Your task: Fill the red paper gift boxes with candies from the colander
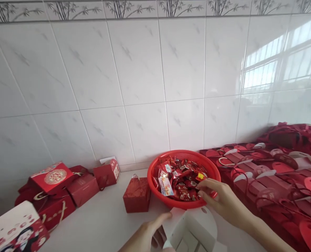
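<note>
An unfolded white-lined box (pixel 191 227), its top flaps spread, stands at the bottom of the view. My left hand (pixel 147 232) grips its left side, thumb stretched along a flap and fingers curled beneath. Beyond the box is a red plastic basket (pixel 151 189) of wrapped candies (pixel 183 191), mostly dark red. My right hand (pixel 221 199) reaches over the basket's right rim, with thumb and fingertips close together among the candies. Whatever lies between those fingertips is hidden. A candy with a yellow flower (pixel 200 176) lies just past them.
A closed red box (pixel 137 196) stands left of the basket. Several more red gift boxes (pixel 83 189) and a white illustrated box (pixel 16 227) crowd the left. Rows of red boxes with cords (pixel 273 182) fill the right side. A tiled wall (pixel 142 84) rises behind the white surface (pixel 97 224).
</note>
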Demonstrator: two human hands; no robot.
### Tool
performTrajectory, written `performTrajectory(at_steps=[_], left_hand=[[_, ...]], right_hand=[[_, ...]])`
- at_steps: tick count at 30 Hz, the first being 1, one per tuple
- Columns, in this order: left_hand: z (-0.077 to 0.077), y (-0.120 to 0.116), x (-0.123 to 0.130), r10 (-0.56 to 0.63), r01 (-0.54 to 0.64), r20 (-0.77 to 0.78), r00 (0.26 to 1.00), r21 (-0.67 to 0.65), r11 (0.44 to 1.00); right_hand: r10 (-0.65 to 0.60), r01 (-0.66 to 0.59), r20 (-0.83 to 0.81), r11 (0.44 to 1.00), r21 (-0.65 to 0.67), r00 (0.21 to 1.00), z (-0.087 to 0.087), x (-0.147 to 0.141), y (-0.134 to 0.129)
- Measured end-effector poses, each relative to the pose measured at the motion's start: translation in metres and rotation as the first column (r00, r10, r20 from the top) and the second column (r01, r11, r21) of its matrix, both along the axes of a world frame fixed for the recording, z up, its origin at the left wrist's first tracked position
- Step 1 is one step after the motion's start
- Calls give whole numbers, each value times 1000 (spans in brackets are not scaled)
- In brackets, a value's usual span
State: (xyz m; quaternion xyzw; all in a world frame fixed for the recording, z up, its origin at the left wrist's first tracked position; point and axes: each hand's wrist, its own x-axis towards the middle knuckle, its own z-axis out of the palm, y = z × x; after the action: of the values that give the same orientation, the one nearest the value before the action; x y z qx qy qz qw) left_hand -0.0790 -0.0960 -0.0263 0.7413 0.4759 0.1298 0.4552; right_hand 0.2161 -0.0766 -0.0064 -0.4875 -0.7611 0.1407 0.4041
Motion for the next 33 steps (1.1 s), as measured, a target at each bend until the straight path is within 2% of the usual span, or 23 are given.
performTrajectory(at_steps=[3, 6, 9, 13, 18, 21, 23, 26, 29, 32, 33], left_hand=[[5, 0, 1, -32, 30, 25, 999, 43, 999], [14, -4, 2, 49, -53, 43, 998, 109, 993], [21, -3, 0, 110, -122, 85, 990, 152, 981], [30, 2, -1, 109, -137, 148, 983, 197, 971], [42, 19, 3, 87, -151, 251, 964, 246, 958], [48, 42, 8, 92, -178, 270, 959, 314, 933], [51, 62, 13, 107, -203, 253, 961, 393, 897], [52, 94, 23, 219, -299, 212, 952, 497, 815], [49, 121, 32, 343, -382, 171, 924, 470, 795], [44, 140, 42, 360, -428, 240, 902, 376, 822], [42, 145, 46, 359, -439, 271, 893, 352, 827]], right_hand=[[2, 36, 219, 985, -171, 976, 7, -7, 35], [78, 129, 537, 933, -337, 840, 12, -15, 63], [168, 163, 617, 881, -444, 769, 16, -23, 80], [193, 205, 634, 842, -498, 749, 11, -29, 89], [167, 219, 615, 837, -502, 771, 4, -25, 90], [164, 206, 581, 831, -516, 797, 3, -22, 90], [175, 178, 549, 830, -529, 818, 4, -21, 90], [184, 111, 478, 845, -524, 859, 6, -21, 89], [152, 51, 378, 878, -476, 913, 7, -22, 88], [76, 40, 272, 916, -400, 959, 8, -22, 87], [50, 28, 192, 924, -382, 980, 8, -21, 87]])
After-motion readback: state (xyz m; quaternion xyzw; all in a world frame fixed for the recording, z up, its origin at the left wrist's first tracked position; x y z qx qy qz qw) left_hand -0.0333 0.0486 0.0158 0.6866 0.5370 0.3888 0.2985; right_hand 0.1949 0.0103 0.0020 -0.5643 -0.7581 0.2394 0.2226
